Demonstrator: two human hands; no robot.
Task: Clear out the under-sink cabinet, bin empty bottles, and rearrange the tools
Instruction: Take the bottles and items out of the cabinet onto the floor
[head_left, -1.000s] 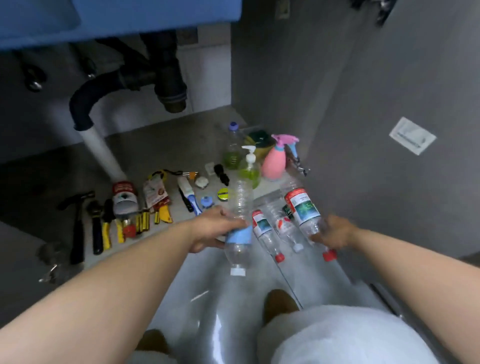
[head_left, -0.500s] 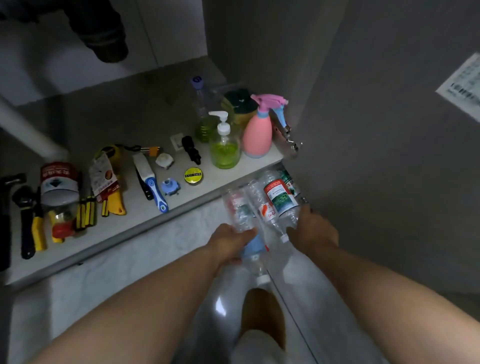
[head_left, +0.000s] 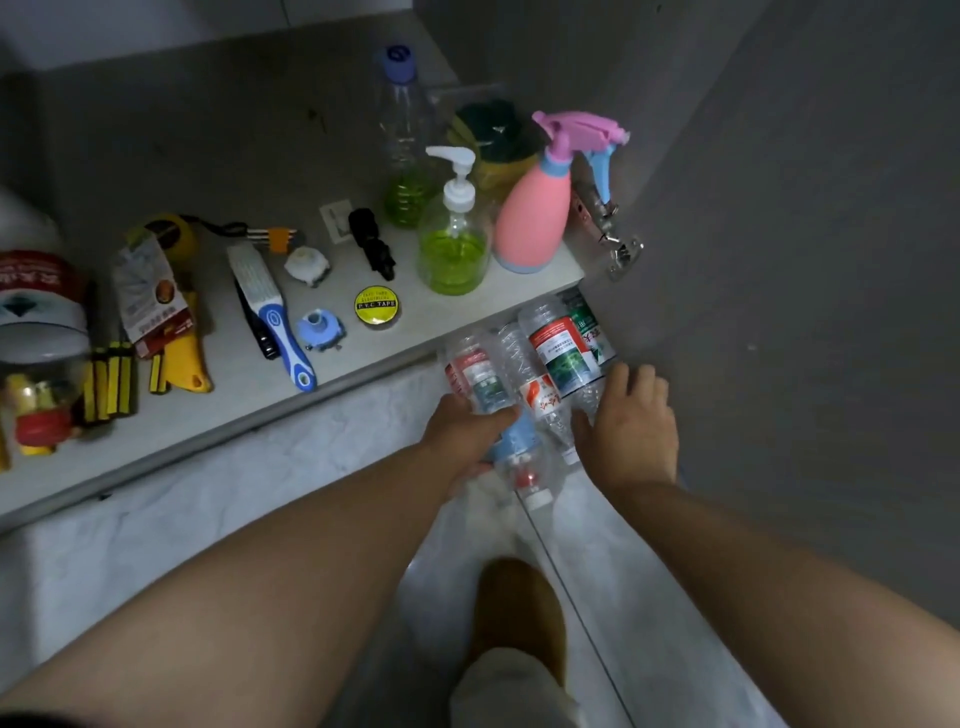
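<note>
cabinet shelf (head_left: 218, 156) carries everything worth keeping, sorted by type. tools sit left and middle, liquids right, likely so each group can be reached from the front edge. the cabinet door (head_left: 779, 260) stands open on the right, which leaves a corner on the floor (head_left: 260, 493) below the shelf lip.

empty bottles (head_left: 563, 358) lie in that corner on their sides, bodies toward the shelf, caps toward the person. my read is they're staged off the shelf for binning, and the corner stops them rolling.

pink spray bottle (head_left: 535, 218), pump bottle (head_left: 454, 249) and purple-capped bottle (head_left: 408, 135) stand upright at the shelf's right end. the last two show green liquid, so presumably not bin candidates.

left hand (head_left: 467, 431) has its fingers wrapped round a blue-labelled bottle (head_left: 517, 441), cap end toward the person, lying against the others. right hand (head_left: 628, 426) is palm down with fingers spread over the neck ends of the right-most bottles. it grips nothing, and i cannot tell if it presses or hovers. looks like it's corralling the group for a two-hand scoop.

small stuff: yellow-handled tools (head_left: 111, 382) far left, blue-handled brush (head_left: 272, 312) further right, pvc tape (head_left: 376, 305) flat near the shelf edge.
</note>
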